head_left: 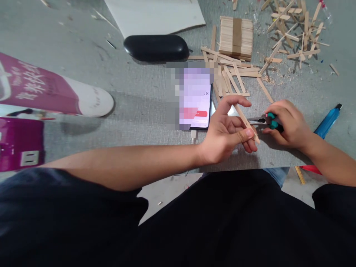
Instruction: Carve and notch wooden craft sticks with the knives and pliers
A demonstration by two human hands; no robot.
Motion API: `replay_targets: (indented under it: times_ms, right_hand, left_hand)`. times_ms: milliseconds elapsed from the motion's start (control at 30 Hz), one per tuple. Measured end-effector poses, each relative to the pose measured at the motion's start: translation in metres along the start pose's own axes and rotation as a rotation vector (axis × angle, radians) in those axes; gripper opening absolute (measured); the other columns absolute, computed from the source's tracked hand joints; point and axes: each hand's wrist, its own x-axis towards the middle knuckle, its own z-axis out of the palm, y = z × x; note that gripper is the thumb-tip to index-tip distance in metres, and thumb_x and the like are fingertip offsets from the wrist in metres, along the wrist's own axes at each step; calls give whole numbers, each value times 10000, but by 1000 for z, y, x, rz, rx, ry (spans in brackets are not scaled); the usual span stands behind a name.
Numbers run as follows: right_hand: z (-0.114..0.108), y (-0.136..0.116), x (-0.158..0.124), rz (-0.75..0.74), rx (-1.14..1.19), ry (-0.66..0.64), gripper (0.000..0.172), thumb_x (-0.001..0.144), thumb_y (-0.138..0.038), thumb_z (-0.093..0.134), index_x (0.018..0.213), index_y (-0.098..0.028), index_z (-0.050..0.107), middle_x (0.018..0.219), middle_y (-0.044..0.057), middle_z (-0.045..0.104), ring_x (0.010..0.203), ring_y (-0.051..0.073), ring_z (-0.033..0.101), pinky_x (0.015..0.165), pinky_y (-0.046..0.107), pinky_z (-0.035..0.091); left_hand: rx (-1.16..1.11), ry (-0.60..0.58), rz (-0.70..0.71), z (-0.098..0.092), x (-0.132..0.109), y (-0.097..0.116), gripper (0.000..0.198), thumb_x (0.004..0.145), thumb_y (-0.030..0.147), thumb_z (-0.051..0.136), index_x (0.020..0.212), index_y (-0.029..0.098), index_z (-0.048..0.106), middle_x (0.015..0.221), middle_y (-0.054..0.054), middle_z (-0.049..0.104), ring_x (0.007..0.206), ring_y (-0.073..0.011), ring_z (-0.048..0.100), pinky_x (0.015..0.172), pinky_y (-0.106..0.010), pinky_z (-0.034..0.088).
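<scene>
My left hand (230,128) pinches a flat wooden craft stick (245,122) near its lower end, between thumb and fingers. The stick slants down to the right, and a small dark mark shows on it. My right hand (289,122) is closed round the green-and-black handles of a pair of pliers (271,121). The metal jaws point left toward the stick and reach close to its edge. Whether they touch it I cannot tell. Just left of my left hand lies a lit phone (196,100), partly pixelated, with a white charging cable (194,136) plugged in.
Loose craft sticks (236,76) lie behind my hands, beside a banded bundle (226,37). A stick pile (297,33) covers the back right. A black case (156,48), pink-and-white container (55,89) and purple box (20,144) stand left; a blue cutter (328,120) lies right.
</scene>
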Motion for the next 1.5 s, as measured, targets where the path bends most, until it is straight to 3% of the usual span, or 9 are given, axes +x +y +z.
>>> replay_targets:
  times_ms: [67,267,533,633,767,967,1200,1300,1500]
  right_hand:
    - [1,0,-1,9,-38,27,415,1055,-620,716,1302,-289,679,1187,144,786,1045,370,746,889,567,633]
    - [-2,-7,-1,52,161,-78,352,1084,-553,694,1317,-291,674,1153,107,772,1012,315,756,851,497,651]
    - [2,-6,-5,20,21,-37,341,1086,-567,676,1253,-270,655,1062,98,751,877,286,705,710,445,561]
    - [3,-3,-6,15,-7,-42,351,1088,-586,670,1231,-266,657,1040,92,756,852,279,702,680,429,537]
    - [-2,1,-5,42,14,-64,378,1078,-621,669,1229,-274,673,1055,93,768,875,290,722,703,439,556]
    - [-19,5,-4,111,-10,-147,365,1083,-616,655,1216,-277,689,1060,89,762,848,274,716,688,432,538]
    - [-40,12,-2,213,-208,9,413,1113,-679,601,1234,-301,714,1080,74,769,927,281,752,759,433,572]
    - [-46,5,-3,153,-245,56,393,1089,-639,684,1287,-301,717,1161,76,805,1013,299,789,815,437,608]
    - [-35,-28,-3,75,-386,-11,378,1076,-540,712,1199,-183,744,1063,113,811,877,305,764,657,450,527]
  left_hand:
    - [-19,-9,9,-1,1,-1,647,971,340,926,1343,304,398,814,66,820,609,-195,825,534,-233,624]
    - [23,31,21,-2,0,-1,693,955,379,949,1392,314,415,819,77,810,626,-217,841,522,-254,623]
    - [26,63,20,-1,-1,-5,681,950,394,951,1364,303,418,816,63,820,620,-197,828,510,-240,597]
    - [61,123,36,0,0,-7,674,928,415,976,1342,306,455,804,63,817,648,-222,843,513,-266,617]
    - [133,231,89,0,4,-9,570,975,590,925,1274,284,548,787,33,821,672,-243,849,553,-323,661]
    - [229,336,167,-3,5,-11,497,983,633,916,1078,222,653,838,-8,829,655,-164,811,550,-263,663]
    - [195,364,159,-4,6,-13,503,905,568,1006,957,206,660,868,-28,864,652,-133,808,574,-227,690]
    - [187,397,159,-5,8,-14,523,890,561,1020,920,217,626,887,-34,877,675,-138,825,593,-225,701]
    - [206,416,176,-6,7,-16,520,903,564,1011,927,221,620,885,-20,875,703,-143,843,622,-226,717]
